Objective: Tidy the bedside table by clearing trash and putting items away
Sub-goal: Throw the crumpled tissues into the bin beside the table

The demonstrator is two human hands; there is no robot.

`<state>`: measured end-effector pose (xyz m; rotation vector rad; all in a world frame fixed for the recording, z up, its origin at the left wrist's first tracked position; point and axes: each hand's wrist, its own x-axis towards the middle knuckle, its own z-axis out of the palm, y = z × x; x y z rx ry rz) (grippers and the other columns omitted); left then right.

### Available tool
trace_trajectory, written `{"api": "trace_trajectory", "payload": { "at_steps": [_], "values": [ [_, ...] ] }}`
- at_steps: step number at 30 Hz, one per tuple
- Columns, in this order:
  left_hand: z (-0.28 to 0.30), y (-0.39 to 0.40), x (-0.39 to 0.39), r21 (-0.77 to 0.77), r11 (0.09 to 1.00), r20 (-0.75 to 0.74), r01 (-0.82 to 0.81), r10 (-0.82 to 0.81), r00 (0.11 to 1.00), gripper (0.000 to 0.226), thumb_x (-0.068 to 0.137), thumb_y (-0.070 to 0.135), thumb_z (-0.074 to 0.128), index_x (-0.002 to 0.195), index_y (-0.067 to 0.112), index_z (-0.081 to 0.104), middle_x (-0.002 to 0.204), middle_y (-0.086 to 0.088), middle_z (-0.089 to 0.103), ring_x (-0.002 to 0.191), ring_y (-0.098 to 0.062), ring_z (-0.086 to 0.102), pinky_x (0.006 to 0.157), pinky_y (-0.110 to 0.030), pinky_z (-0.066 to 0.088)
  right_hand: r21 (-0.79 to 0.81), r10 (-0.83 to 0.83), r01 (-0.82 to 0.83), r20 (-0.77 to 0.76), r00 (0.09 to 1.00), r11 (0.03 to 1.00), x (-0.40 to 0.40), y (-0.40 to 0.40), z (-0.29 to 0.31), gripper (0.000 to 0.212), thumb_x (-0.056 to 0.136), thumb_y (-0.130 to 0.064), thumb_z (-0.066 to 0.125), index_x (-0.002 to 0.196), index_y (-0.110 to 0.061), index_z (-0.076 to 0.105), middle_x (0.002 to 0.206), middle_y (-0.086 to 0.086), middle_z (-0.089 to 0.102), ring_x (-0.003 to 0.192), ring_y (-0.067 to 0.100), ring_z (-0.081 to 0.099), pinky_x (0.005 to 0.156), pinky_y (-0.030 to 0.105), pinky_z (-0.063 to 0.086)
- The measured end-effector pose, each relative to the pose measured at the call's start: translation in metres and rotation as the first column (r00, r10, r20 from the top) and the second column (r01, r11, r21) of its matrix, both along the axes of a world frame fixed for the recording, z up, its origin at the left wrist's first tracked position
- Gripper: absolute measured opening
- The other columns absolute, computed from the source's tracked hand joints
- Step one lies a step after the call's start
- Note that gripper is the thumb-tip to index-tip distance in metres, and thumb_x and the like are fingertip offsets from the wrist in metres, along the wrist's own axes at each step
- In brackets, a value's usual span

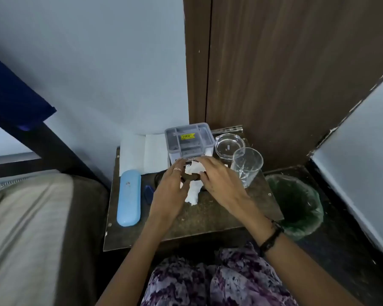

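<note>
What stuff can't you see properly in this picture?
- Head view: the dark thing between the left hand and right hand is mostly covered by fingers, so I cannot name it.
- The crumpled tissue is partly hidden by both hands.
- The yellow sticker on the grey organiser box is too small to read.
- Inside the green-lined bin is too dark.

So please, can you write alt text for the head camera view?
Two hands, left hand and right hand, meet over crumpled tissue on a bedside table, holding a small dark item. Around them: blue case, grey organizer, glass, ashtray, lined bin.
</note>
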<state>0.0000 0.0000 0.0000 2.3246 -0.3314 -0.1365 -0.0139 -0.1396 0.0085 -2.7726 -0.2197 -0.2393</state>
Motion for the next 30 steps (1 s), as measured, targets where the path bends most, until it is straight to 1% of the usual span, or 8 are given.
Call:
{"api": "trace_trajectory", "payload": {
  "at_steps": [6, 10, 14, 18, 22, 25, 28, 30],
  "values": [
    [0.002, 0.009, -0.019, -0.027, 0.992, -0.047, -0.127, 0.126, 0.991, 0.047, 0.091, 0.008, 0.053, 0.136, 0.019, 0.045, 0.137, -0.006, 0.053, 0.124, -0.022, 0.052, 0.103, -0.031, 0.040, 0.091, -0.104, 0.109, -0.058, 0.993, 0.990, -0.021, -0.001, -0.004, 0.036, 0.094, -0.009, 0.047, 0.130, -0.012, 0.051, 0.124, 0.007, 0.059, 0.098, 0.025, 0.064, 0.079, 0.038, 0.052],
    [-0.006, 0.009, -0.020, -0.081, 0.975, -0.069, -0.207, 0.202, 0.977, 0.039, 0.090, 0.007, 0.054, 0.128, 0.014, 0.054, 0.129, -0.008, 0.059, 0.115, -0.021, 0.056, 0.093, -0.024, 0.042, 0.152, -0.126, 0.141, -0.105, 0.986, 0.978, -0.023, 0.006, -0.013, 0.029, 0.095, -0.013, 0.050, 0.122, -0.013, 0.060, 0.118, 0.006, 0.063, 0.104, 0.025, 0.062, 0.085, 0.039, 0.051],
    [-0.021, 0.007, -0.012, -0.106, 0.952, -0.115, -0.286, 0.274, 0.955, 0.034, 0.091, 0.005, 0.052, 0.124, 0.011, 0.057, 0.121, -0.010, 0.064, 0.109, -0.020, 0.059, 0.086, -0.021, 0.040, 0.144, -0.129, 0.158, -0.193, 0.973, 0.977, -0.015, 0.012, -0.028, 0.032, 0.094, -0.024, 0.054, 0.124, -0.016, 0.058, 0.124, 0.002, 0.058, 0.105, 0.022, 0.061, 0.085, 0.037, 0.050],
    [-0.040, 0.016, 0.005, -0.031, 0.953, -0.023, -0.302, 0.301, 0.953, 0.033, 0.090, -0.001, 0.047, 0.118, 0.009, 0.062, 0.115, -0.009, 0.067, 0.103, -0.021, 0.061, 0.088, -0.029, 0.049, 0.029, -0.136, 0.151, -0.297, 0.945, 0.988, -0.005, 0.018, -0.046, 0.050, 0.087, -0.037, 0.062, 0.130, -0.015, 0.050, 0.129, 0.002, 0.043, 0.112, 0.020, 0.054, 0.084, 0.034, 0.050],
    [-0.050, 0.026, 0.022, 0.063, 0.954, 0.109, -0.294, 0.286, 0.952, 0.041, 0.085, -0.011, 0.045, 0.113, 0.011, 0.065, 0.115, -0.008, 0.066, 0.106, -0.024, 0.057, 0.088, -0.029, 0.047, 0.019, -0.125, 0.131, -0.196, 0.973, 0.991, 0.000, 0.018, -0.059, 0.030, 0.094, -0.029, 0.052, 0.119, -0.012, 0.057, 0.120, 0.001, 0.046, 0.103, 0.017, 0.057, 0.078, 0.031, 0.053],
    [-0.054, 0.028, 0.032, 0.193, 0.965, 0.082, -0.176, 0.163, 0.983, 0.037, 0.086, -0.006, 0.051, 0.115, 0.011, 0.065, 0.121, -0.009, 0.060, 0.111, -0.027, 0.048, 0.088, -0.034, 0.045, 0.232, -0.200, 0.207, -0.053, 0.978, 0.950, -0.001, 0.017, -0.065, 0.020, 0.094, -0.024, 0.050, 0.108, -0.012, 0.058, 0.106, 0.000, 0.055, 0.078, 0.015, 0.061, 0.065, 0.035, 0.055],
    [-0.058, 0.023, 0.041, 0.337, 0.940, 0.007, -0.050, 0.050, 0.999, 0.023, 0.086, 0.011, 0.061, 0.108, 0.008, 0.065, 0.121, -0.008, 0.053, 0.114, -0.025, 0.042, 0.087, -0.036, 0.044, 0.513, -0.295, 0.276, -0.045, 0.954, 0.813, -0.006, 0.017, -0.070, 0.016, 0.092, -0.025, 0.053, 0.101, -0.012, 0.055, 0.078, -0.005, 0.057, 0.053, 0.002, 0.045, 0.051, 0.027, 0.042],
    [-0.060, 0.018, 0.041, 0.360, 0.932, 0.009, -0.029, 0.028, 1.000, 0.025, 0.086, 0.016, 0.062, 0.109, 0.010, 0.066, 0.118, -0.007, 0.052, 0.112, -0.025, 0.043, 0.088, -0.038, 0.044, 0.654, -0.320, 0.300, -0.092, 0.943, 0.694, -0.010, 0.017, -0.068, 0.011, 0.093, -0.025, 0.052, 0.096, -0.015, 0.052, 0.060, 0.002, 0.054, 0.046, 0.012, 0.045, 0.045, 0.033, 0.038]
  ]
}}
